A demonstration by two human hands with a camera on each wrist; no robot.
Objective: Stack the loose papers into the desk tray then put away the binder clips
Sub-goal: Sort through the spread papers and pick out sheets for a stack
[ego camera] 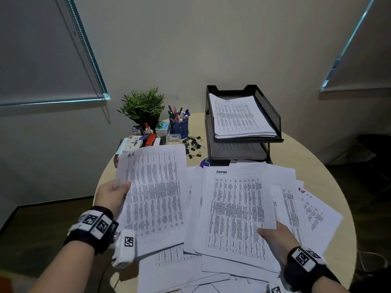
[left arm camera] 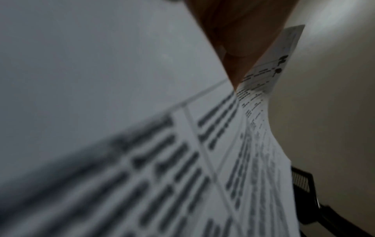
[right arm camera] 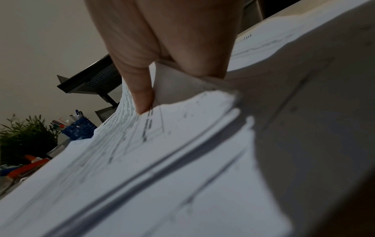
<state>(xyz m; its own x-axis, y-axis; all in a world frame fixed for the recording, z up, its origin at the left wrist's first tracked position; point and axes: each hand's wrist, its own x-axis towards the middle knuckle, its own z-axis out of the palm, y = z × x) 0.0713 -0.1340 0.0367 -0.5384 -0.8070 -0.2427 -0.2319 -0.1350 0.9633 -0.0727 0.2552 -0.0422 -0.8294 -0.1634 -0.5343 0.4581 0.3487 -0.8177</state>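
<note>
Printed sheets lie scattered over the near half of the round table (ego camera: 300, 144). My left hand (ego camera: 114, 195) pinches the left edge of a lifted bundle of sheets (ego camera: 154, 193), thumb on top; the same bundle (left arm camera: 223, 160) fills the left wrist view. My right hand (ego camera: 275, 235) pinches the right edge of the "ADMIN" stack (ego camera: 234, 212), with the thumb (right arm camera: 142, 96) pressed onto that stack (right arm camera: 162, 144). The black mesh desk tray (ego camera: 268, 115) stands at the back right with papers (ego camera: 239, 117) in its upper tier. Several black binder clips (ego camera: 193, 144) lie loose left of the tray.
A potted green plant (ego camera: 142, 106), a blue pen cup (ego camera: 178, 125), a small clear box (ego camera: 173, 138), glue, an orange stapler (ego camera: 151, 139) and stationery boxes crowd the back left. More sheets (ego camera: 306, 208) fan toward the table's right edge.
</note>
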